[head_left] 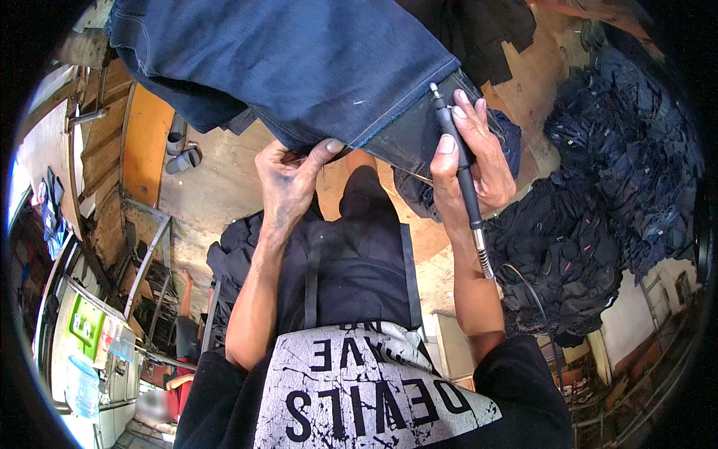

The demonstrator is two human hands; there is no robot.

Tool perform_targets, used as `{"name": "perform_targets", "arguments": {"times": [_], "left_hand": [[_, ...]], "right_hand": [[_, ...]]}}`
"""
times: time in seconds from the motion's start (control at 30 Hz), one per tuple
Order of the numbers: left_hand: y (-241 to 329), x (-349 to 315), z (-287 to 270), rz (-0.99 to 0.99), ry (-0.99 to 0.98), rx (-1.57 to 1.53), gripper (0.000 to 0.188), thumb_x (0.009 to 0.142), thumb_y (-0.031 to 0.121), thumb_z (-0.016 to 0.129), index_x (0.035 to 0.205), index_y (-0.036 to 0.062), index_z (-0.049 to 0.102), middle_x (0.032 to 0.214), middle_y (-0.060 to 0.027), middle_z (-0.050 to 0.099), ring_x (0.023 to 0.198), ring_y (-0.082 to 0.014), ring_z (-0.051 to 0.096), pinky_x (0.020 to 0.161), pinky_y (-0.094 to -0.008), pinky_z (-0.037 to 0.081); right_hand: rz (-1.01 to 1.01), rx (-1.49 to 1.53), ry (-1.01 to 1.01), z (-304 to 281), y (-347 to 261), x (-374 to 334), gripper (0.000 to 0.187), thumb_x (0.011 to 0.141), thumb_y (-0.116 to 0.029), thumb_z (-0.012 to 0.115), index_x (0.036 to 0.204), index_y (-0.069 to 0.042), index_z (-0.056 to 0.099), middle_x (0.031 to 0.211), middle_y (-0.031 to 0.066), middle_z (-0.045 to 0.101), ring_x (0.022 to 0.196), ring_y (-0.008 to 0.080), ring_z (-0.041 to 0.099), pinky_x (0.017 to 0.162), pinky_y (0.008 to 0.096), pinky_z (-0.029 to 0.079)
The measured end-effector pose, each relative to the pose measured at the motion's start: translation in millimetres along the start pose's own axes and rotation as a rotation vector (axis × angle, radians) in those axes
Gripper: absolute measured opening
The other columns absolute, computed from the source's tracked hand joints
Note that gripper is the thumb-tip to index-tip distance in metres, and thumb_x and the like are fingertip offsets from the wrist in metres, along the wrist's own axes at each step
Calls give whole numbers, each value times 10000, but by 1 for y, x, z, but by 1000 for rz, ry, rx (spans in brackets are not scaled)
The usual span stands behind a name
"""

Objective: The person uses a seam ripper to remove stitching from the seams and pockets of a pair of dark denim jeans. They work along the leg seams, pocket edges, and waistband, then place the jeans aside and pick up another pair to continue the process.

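A dark blue denim garment (299, 60) lies spread in front of me, with a frayed hem along its lower right edge. My left hand (290, 179) pinches the near corner of that hem, its thumb on top of the cloth. A dark flat board (407, 135) sticks out of the garment's opening. Gripped in my right hand (479, 161) is a black rotary tool handpiece (462, 161), its metal tip pointing away from me just beside the hem. The tip looks apart from the denim. A metal spring sleeve ends the handpiece near my wrist.
Large heaps of dark garments (621, 157) lie on the right, and more dark cloth (479, 30) sits at the far side. A thin cable (535, 295) hangs by my right arm. Sandals (183, 159) rest on the floor at left. Another person's arm (185, 292) shows at lower left.
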State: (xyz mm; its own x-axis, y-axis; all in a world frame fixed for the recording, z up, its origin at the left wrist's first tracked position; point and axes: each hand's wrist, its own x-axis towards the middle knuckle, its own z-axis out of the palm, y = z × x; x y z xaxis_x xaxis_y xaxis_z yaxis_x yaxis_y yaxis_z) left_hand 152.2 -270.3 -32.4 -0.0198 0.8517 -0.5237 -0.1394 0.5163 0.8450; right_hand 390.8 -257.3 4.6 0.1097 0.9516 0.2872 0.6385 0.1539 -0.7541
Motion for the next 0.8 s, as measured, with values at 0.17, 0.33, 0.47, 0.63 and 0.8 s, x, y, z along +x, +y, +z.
{"name": "perform_targets", "arguments": {"times": [0.17, 0.33, 0.47, 0.63, 0.8], "left_hand": [[5, 1, 3, -31, 29, 57, 173, 946, 47, 848, 1067, -61, 787, 1022, -118, 808, 904, -124, 733, 848, -293, 604], [3, 22, 3, -192, 71, 414, 173, 942, 28, 839, 1053, -84, 768, 1008, -126, 810, 894, -143, 748, 852, -299, 609], [-11, 32, 6, -13, 91, 153, 176, 950, 25, 827, 1046, -103, 751, 1009, -139, 811, 909, -165, 762, 857, -307, 617], [-18, 29, 7, 24, 71, 127, 188, 959, 21, 818, 1076, -107, 743, 1041, -164, 810, 913, -184, 774, 869, -321, 630], [-18, 26, 6, 15, 65, 136, 224, 954, 59, 841, 1079, -99, 743, 1021, -163, 812, 901, -182, 777, 853, -311, 628]], "right_hand": [[-13, 6, 13, 2, 3, -1, 287, 959, -20, 675, 1229, 53, 738, 1277, 237, 764, 1241, 351, 730, 1181, 554, 495], [-42, 153, 6, 3, 9, 6, 291, 921, -40, 691, 1178, 81, 754, 1181, 261, 780, 1200, 389, 750, 1151, 590, 508], [-45, 209, 86, -5, 24, 20, 289, 879, -19, 684, 1132, 98, 758, 1139, 273, 788, 1157, 385, 770, 1124, 585, 533], [-148, 156, -76, -11, 37, 23, 316, 836, -33, 708, 1129, 65, 773, 1075, 247, 803, 1124, 387, 785, 1107, 585, 551], [-176, 114, -62, -7, 37, 23, 310, 820, -26, 715, 1113, 53, 781, 1060, 222, 806, 1128, 383, 786, 1108, 586, 549]]}}
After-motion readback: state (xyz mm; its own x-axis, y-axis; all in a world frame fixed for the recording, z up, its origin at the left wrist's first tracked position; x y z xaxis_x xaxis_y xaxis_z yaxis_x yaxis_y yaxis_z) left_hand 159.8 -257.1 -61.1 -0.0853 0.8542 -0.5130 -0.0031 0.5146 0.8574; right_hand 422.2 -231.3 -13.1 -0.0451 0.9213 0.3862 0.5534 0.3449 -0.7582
